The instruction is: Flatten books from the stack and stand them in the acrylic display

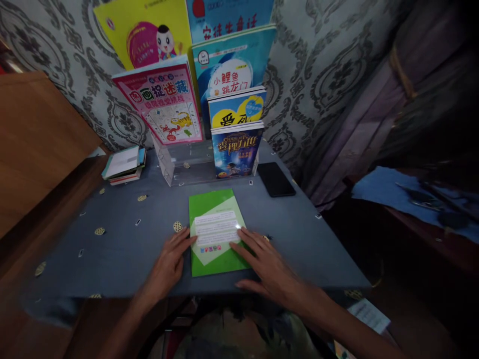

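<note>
A green book (217, 259) with a pale slanted panel lies flat near the table's front edge, its printing upside down to me. My left hand (170, 259) rests at the book's left edge, fingers stretched out and fingertips touching it. On the right side of the cover lies my right hand (264, 262), its fingers spread over the edge and thumb pointing left below them. Neither hand is wrapped around anything. Behind the book stands a clear acrylic stand (194, 174) holding several upright books, among them a pink picture book (164, 104) and a dark blue book (237, 152).
A black phone (276, 179) lies right of the stand. A small stack of books (125, 164) sits at the back left. The grey-blue tablecloth (123, 254) covers the table. Brown wooden furniture (41, 144) stands at left; a blue cloth (396, 199) lies at right.
</note>
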Motion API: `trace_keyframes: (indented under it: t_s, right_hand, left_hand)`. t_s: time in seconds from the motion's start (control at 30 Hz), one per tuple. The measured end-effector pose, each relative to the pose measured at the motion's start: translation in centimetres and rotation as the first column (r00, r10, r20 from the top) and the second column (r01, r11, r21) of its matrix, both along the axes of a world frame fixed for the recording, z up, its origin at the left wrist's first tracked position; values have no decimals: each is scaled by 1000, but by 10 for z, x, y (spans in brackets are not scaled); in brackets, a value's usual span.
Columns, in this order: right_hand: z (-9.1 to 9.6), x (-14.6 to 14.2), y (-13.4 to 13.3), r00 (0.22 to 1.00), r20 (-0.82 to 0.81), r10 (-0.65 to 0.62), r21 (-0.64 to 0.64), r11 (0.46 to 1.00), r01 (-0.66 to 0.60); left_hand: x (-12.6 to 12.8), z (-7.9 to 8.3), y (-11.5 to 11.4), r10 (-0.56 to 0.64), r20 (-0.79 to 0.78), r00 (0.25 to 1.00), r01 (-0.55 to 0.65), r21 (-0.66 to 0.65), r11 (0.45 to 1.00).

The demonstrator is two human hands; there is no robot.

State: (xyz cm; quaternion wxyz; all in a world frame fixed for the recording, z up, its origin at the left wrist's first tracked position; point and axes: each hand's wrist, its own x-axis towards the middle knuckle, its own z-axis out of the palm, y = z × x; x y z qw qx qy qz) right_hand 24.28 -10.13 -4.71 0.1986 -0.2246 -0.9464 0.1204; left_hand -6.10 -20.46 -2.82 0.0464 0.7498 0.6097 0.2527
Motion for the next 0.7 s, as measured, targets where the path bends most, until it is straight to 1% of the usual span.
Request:
trace_keyframes:
  t_s: [0.13,0.23,0.33,0.43,0.5,0.57,0.63,0.7]
  right_hand:
    - [0,25,-24,996,30,81,2,997,-81]
    - [-5,38,-36,995,-44,90,3,996,-90]
    - [-13,43,-41,990,-116,83,-8,996,-85]
    - [-11,43,-40,979,-181,95,-25,995,-101]
    - [-2,40,-37,962,-238,130,-47,988,-145]
    - [12,37,-33,936,-298,186,-80,972,-219]
    - [29,32,-28,894,-382,234,-102,951,-292]
    - [46,27,-25,840,-487,239,-107,938,-329]
  left_hand:
    - [16,8,-38,-41,-127,991,38,-23,999]
    - [25,16,-58,-95,-210,973,88,-42,995]
    - [28,19,-68,-126,-261,957,108,-82,991]
    - [26,13,-68,-108,-251,962,91,-79,993]
    - [22,8,-66,-99,-185,978,88,-66,994]
    - [20,6,-64,-86,-61,994,81,-78,994]
    - [18,10,-60,-41,106,994,52,-103,993]
    - [19,18,-54,-13,288,958,44,-99,994]
